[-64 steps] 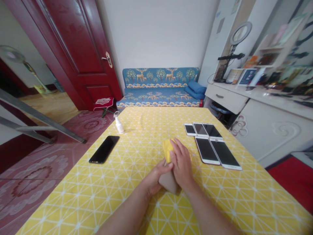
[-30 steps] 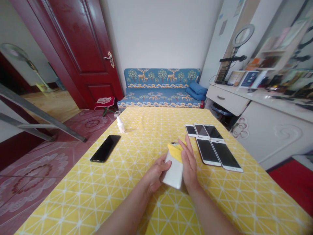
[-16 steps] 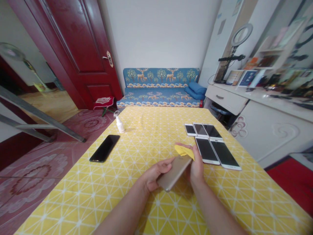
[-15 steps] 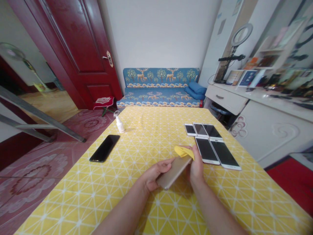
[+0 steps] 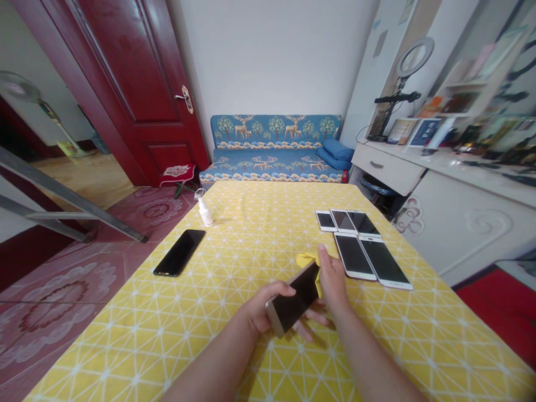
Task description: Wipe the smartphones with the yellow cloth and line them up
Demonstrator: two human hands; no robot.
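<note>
From the head camera, the left hand (image 5: pixel 262 310) cradles a gold-edged smartphone (image 5: pixel 293 307), which lies tilted across the palm with its black screen facing up; the thumb hooks over one long edge and the fingers (image 5: pixel 309 329) spread beneath it, so that hand is closed around the phone. The right hand (image 5: pixel 334 277) stands just beside the phone's upper end, with its fingers (image 5: pixel 322 257) close together and pointing up and away. A yellow microfibre cloth (image 5: pixel 305 259) is bunched against the inner side of that hand, touching the phone; whether the fingers grip it, I cannot tell. Both hands are above a tabletop (image 5: pixel 251 234) covered in a yellow patterned cloth. To the right of the hands lie five smartphones in two groups, three (image 5: pixel 343 221) farther off and two (image 5: pixel 371 259) nearer, all screen up. Well to the left lie a black smartphone (image 5: pixel 179 253) and a small white spray bottle (image 5: pixel 205 213). Beyond the tabletop stand a blue deer-patterned sofa (image 5: pixel 272 148) and a dark red door (image 5: pixel 125 84). On the right, a ring light (image 5: pixel 414 57) stands on a white dresser (image 5: pixel 387 170).
</note>
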